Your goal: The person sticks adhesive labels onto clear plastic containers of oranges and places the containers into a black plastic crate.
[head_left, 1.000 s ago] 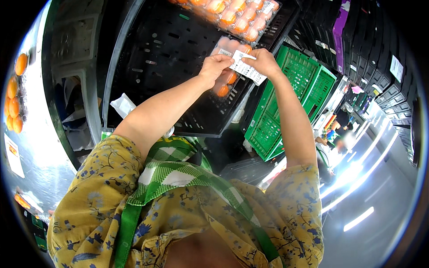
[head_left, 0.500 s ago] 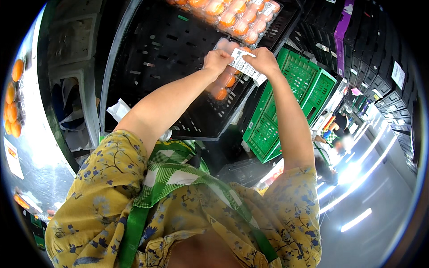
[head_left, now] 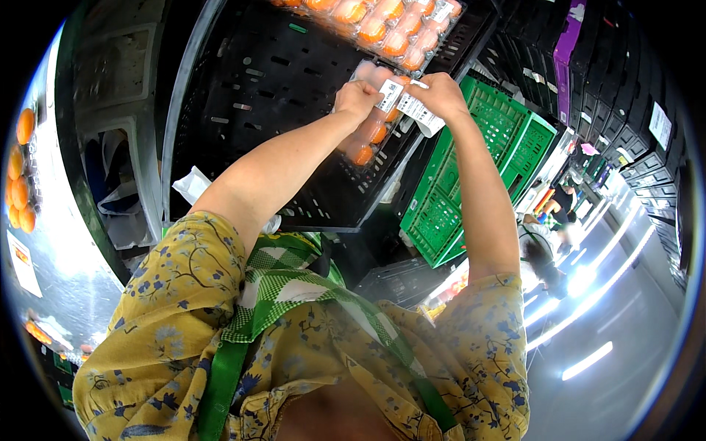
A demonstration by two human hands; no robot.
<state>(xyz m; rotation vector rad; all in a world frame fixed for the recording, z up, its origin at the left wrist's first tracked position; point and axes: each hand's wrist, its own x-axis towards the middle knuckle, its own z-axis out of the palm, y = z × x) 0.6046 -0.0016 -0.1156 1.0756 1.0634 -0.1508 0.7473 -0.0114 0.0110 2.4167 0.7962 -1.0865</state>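
My left hand [head_left: 357, 100] pinches a small white printed label [head_left: 390, 95] by its edge. In my right hand [head_left: 441, 98] is a strip of white labels [head_left: 421, 112] whose lower end curls. A narrow gap shows between the single label and the strip. Right beneath my hands lies a clear plastic pack of orange round fruit [head_left: 362, 153] in a black crate [head_left: 257, 110], partly covered by the hands and labels. More clear packs of orange fruit [head_left: 393, 37] sit at the crate's far end; one carries a white label.
A green plastic crate [head_left: 482, 158] stands right of the black one. Stacked black crates [head_left: 614, 81] rise at the far right. Orange fruit [head_left: 20, 192] lies on a shiny metal surface [head_left: 59, 257] at the left. People [head_left: 548, 235] are in the background at right.
The label at my left hand has come apart from the strip. My right hand has shifted slightly right with the strip; my left hand has hardly moved.
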